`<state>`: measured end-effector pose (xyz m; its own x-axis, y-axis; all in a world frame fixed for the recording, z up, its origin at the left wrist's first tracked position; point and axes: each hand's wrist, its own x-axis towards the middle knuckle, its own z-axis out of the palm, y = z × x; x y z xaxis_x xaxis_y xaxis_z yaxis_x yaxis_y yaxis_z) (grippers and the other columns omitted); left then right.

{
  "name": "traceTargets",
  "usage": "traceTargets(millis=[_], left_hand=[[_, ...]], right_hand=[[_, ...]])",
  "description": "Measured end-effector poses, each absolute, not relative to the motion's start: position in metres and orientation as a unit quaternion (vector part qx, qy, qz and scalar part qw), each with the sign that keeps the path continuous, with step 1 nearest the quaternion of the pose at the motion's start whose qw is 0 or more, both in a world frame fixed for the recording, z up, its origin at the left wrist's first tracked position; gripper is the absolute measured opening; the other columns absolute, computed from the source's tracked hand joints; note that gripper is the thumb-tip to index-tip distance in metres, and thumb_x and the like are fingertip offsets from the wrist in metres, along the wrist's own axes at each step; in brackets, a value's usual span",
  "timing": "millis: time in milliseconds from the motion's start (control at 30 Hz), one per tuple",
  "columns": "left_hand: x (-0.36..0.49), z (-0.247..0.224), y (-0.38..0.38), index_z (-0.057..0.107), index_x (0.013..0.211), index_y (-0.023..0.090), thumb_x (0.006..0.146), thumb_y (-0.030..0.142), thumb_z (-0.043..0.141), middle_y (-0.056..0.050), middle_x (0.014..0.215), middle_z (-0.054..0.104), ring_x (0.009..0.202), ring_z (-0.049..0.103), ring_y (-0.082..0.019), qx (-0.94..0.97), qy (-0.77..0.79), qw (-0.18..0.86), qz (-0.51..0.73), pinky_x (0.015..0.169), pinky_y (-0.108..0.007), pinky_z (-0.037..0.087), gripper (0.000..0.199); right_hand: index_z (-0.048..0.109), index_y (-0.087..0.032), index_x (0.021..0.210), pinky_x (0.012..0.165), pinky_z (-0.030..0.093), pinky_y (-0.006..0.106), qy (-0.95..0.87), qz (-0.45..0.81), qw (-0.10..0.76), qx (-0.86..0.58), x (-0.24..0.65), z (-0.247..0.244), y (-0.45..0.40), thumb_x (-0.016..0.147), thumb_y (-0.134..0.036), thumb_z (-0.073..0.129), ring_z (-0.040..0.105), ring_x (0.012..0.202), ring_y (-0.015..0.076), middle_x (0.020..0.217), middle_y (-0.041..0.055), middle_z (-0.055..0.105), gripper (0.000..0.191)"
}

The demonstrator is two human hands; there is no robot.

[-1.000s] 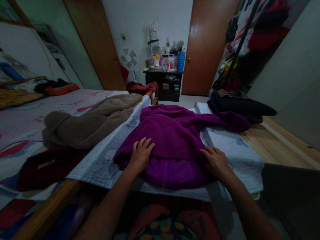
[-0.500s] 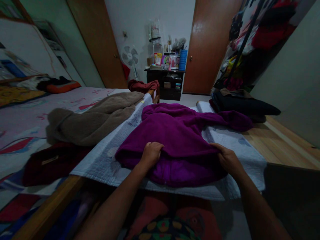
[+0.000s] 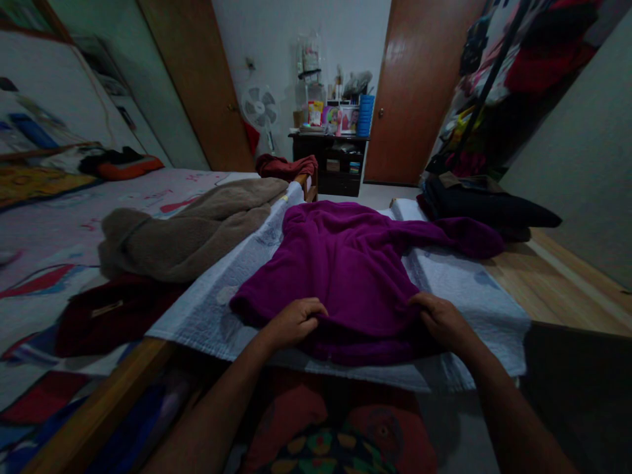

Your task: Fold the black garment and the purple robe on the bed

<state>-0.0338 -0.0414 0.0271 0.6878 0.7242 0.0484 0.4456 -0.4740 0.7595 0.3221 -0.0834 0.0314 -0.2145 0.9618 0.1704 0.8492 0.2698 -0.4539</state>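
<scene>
A purple long-sleeved jacket point(image 3: 340, 263) lies spread over a pale blue cloth point(image 3: 197, 322), one sleeve stretched out to the right. My left hand point(image 3: 296, 321) pinches its near hem left of the middle. At the right end of the same hem, my right hand point(image 3: 439, 319) is closed on the fabric. Between the hands the hem is slightly lifted, and a darker purple inner layer shows beneath it. Soft creases run up the garment from the hem.
On the bed at left lie a grey-brown fleece garment point(image 3: 192, 230) and a dark red garment point(image 3: 118, 313). Folded dark clothes point(image 3: 484, 204) are stacked at right on a wooden board point(image 3: 557, 283). A fan point(image 3: 260, 108) and a dark shelf point(image 3: 328, 164) stand at the back.
Both hands have drawn the upper hem toward me, covering more of the inner layer. New creases have formed across the jacket. The view has shifted slightly.
</scene>
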Motion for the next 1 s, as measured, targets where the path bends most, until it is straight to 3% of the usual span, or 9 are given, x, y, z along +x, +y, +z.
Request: traceTargets(millis=[167, 300, 433, 500, 600, 700, 800, 900, 1000], left_hand=[[-0.043, 0.026, -0.045, 0.067, 0.088, 0.019, 0.068, 0.009, 0.043, 0.000, 0.089, 0.063, 0.084, 0.058, -0.014, 0.829, 0.334, 0.419, 0.161, 0.080, -0.024, 0.044, 0.033], [-0.045, 0.014, -0.042, 0.069, 0.088, 0.021, 0.069, 0.011, 0.048, -0.001, 0.089, 0.063, 0.088, 0.058, -0.016, 0.865, 0.332, 0.363, 0.097, 0.082, -0.026, 0.043, 0.030], [-0.039, 0.010, -0.041, 0.070, 0.090, 0.022, 0.081, 0.031, 0.057, -0.002, 0.092, 0.064, 0.090, 0.058, -0.018, 0.883, 0.351, 0.309, 0.042, 0.084, -0.028, 0.042, 0.019], [-0.034, 0.012, -0.040, 0.070, 0.089, 0.021, 0.090, 0.038, 0.047, -0.003, 0.090, 0.065, 0.087, 0.059, -0.018, 0.881, 0.366, 0.296, 0.049, 0.082, -0.028, 0.042, 0.028], [-0.023, 0.015, -0.035, 0.069, 0.096, 0.019, 0.095, 0.034, 0.039, -0.006, 0.092, 0.067, 0.088, 0.060, -0.019, 0.879, 0.417, 0.214, 0.088, 0.084, -0.031, 0.043, 0.033], [-0.012, 0.012, -0.028, 0.064, 0.113, 0.022, 0.089, 0.032, 0.052, -0.008, 0.117, 0.063, 0.110, 0.054, -0.024, 0.882, 0.437, 0.115, 0.134, 0.097, -0.039, 0.039, 0.029], [-0.006, -0.003, -0.022, 0.059, 0.125, 0.026, 0.084, 0.037, 0.061, -0.007, 0.141, 0.049, 0.135, 0.033, -0.029, 0.890, 0.430, 0.070, 0.133, 0.112, -0.050, 0.023, 0.042], [-0.005, -0.023, -0.019, 0.052, 0.134, 0.029, 0.084, 0.045, 0.059, -0.006, 0.148, 0.043, 0.143, 0.021, -0.032, 0.886, 0.446, 0.073, 0.103, 0.115, -0.057, 0.013, 0.053], [-0.006, -0.038, -0.019, 0.045, 0.140, 0.030, 0.086, 0.047, 0.055, -0.006, 0.151, 0.038, 0.144, 0.017, -0.033, 0.876, 0.466, 0.082, 0.096, 0.114, -0.058, 0.013, 0.057]], right_hand=[[0.066, -0.023, 0.089, 0.072, 0.046, 0.029, -0.736, 0.125, 0.222, -0.628, 0.327, 0.042, -0.084, 0.078, -0.023, 0.037, 0.064, 0.075, 0.0190, 0.080, 0.0011, 0.070, 0.031], [0.066, -0.021, 0.076, 0.066, 0.043, 0.027, -0.753, 0.135, 0.129, -0.631, 0.322, 0.043, -0.083, 0.085, -0.032, 0.040, 0.062, 0.067, 0.0180, 0.071, 0.0028, 0.068, 0.029], [0.066, -0.021, 0.072, 0.064, 0.043, 0.026, -0.753, 0.156, 0.051, -0.638, 0.313, 0.040, -0.080, 0.090, -0.042, 0.044, 0.063, 0.065, 0.0178, 0.069, 0.0058, 0.068, 0.036], [0.068, -0.021, 0.077, 0.068, 0.043, 0.028, -0.757, 0.131, 0.025, -0.640, 0.305, 0.040, -0.077, 0.092, -0.041, 0.042, 0.064, 0.069, 0.0189, 0.076, 0.0077, 0.070, 0.036], [0.068, -0.019, 0.092, 0.078, 0.044, 0.031, -0.765, 0.072, 0.007, -0.640, 0.285, 0.040, -0.073, 0.091, -0.034, 0.045, 0.065, 0.084, 0.0216, 0.091, 0.0103, 0.070, 0.028], [0.065, -0.019, 0.106, 0.093, 0.040, 0.035, -0.782, 0.037, 0.020, -0.622, 0.263, 0.034, -0.070, 0.086, -0.028, 0.052, 0.059, 0.107, 0.0245, 0.115, 0.0119, 0.065, 0.026], [0.059, -0.019, 0.122, 0.105, 0.032, 0.043, -0.780, 0.022, 0.023, -0.625, 0.250, 0.022, -0.070, 0.084, -0.027, 0.054, 0.044, 0.128, 0.0290, 0.139, 0.0131, 0.051, 0.039], [0.054, -0.019, 0.129, 0.106, 0.029, 0.050, -0.764, 0.033, -0.006, -0.644, 0.250, 0.010, -0.071, 0.084, -0.029, 0.054, 0.040, 0.132, 0.0310, 0.143, 0.0150, 0.047, 0.046], [0.052, -0.020, 0.131, 0.100, 0.037, 0.048, -0.740, 0.063, -0.023, -0.669, 0.259, 0.002, -0.072, 0.084, -0.029, 0.053, 0.041, 0.131, 0.0312, 0.145, 0.0147, 0.044, 0.048]])
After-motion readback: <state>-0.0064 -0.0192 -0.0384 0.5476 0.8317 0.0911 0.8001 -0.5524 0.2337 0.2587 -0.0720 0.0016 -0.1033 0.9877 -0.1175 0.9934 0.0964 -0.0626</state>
